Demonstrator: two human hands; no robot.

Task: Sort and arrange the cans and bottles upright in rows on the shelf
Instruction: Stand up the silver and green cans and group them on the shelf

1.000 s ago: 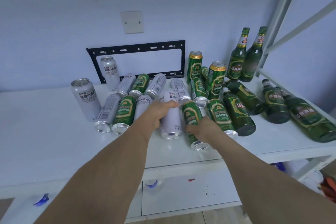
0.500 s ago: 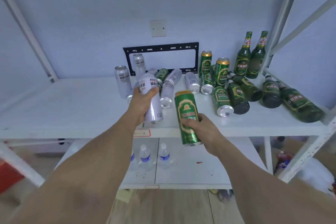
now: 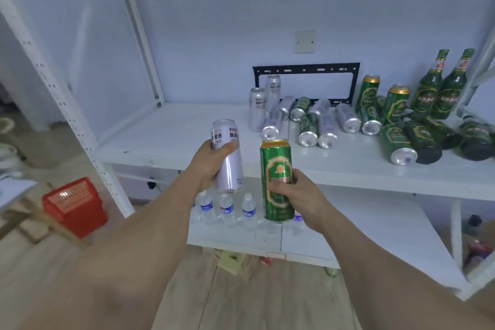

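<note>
My left hand [image 3: 211, 166] grips a silver can [image 3: 228, 158] upright in front of the white shelf [image 3: 187, 128]. My right hand [image 3: 294, 195] grips a green can [image 3: 277, 169] upright beside it, lower and nearer to me. On the shelf's right half lies a jumble of silver cans [image 3: 348, 118] and green cans [image 3: 396, 142] on their sides. Two silver cans [image 3: 256, 108] stand at the pile's left, two green cans [image 3: 369, 94] stand behind. Two green bottles [image 3: 428, 86] stand at the back right; others [image 3: 423, 139] lie flat.
A black bracket [image 3: 306, 68] hangs on the wall behind the cans. Small water bottles [image 3: 227, 209] stand on the lower shelf [image 3: 361, 236]. A red basket [image 3: 75, 203] sits on the floor at left. White shelf uprights [image 3: 53, 83] rise on the left.
Both hands lifted one can each out of the pile and pulled them back toward me and leftwards, turning them upright. The view swung left, showing the shelf's left half.
</note>
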